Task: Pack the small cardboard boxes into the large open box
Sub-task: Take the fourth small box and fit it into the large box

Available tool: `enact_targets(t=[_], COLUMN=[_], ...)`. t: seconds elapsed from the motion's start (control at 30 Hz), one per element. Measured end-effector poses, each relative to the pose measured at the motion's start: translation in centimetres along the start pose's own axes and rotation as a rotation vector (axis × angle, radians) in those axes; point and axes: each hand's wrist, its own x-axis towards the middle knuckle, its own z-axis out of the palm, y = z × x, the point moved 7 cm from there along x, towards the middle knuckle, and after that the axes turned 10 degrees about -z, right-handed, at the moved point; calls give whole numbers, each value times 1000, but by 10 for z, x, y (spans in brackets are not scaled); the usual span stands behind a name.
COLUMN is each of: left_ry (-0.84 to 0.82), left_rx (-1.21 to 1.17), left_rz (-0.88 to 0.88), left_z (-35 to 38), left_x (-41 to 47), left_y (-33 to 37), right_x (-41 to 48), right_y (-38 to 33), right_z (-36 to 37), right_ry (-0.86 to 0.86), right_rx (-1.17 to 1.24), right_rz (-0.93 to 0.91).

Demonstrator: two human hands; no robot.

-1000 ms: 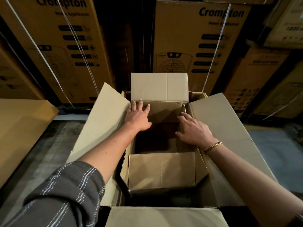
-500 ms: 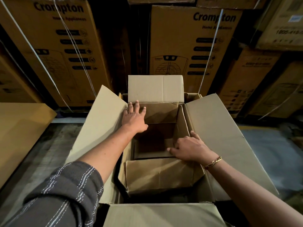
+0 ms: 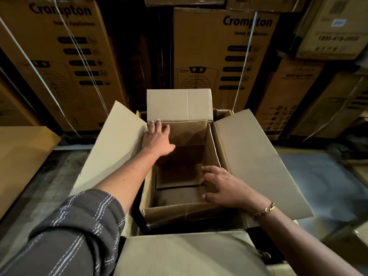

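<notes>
A large open cardboard box stands on the floor with its four flaps spread outward. Inside it sits a smaller open box, its far flap standing upright and its inside dark and empty. My left hand lies flat, fingers spread, on the small box's far left corner. My right hand rests on the small box's near right wall, fingers curled over the edge and reaching inside. Neither hand lifts anything.
Tall strapped Crompton cartons and others form a wall close behind the box. A flat cardboard sheet lies at the left. Grey concrete floor shows on both sides.
The small box's near flap, folded up before, has gone down and the box looks wider open. My right hand slid nearer along the right wall; my left hand stayed at the far left corner.
</notes>
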Motion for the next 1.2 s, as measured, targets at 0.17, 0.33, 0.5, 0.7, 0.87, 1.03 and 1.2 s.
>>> enact_targets(t=[0.17,0.33,0.5,0.7,0.87,1.03,1.2], left_ry=[-18,-30,-14,17,27,22,61], left_rx=[7,-14,-47,-91,-85,-67,-49], left_rz=[-9,-21,-31,-24,-23,-30,18], left_z=[3,6,1,0,-7,-15,-26], left_x=[-2,-3,-3,0,-2,-10,-30], left_y=[-4,-6,-1,5,4,-1,-5], right_x=[-1,-4,-6,-9,-11,-10,-14], right_y=[-4,-13,-15,-16,-16,-17,-17], right_z=[2,8,8,11,5,1,-4], right_ry=[-89,-139,-44,55,122,110,108], right_rx=[-32,-62,-8,7,14,-17,-130], right_rz=[-11,-57,-51,-93,-102,-93,-39])
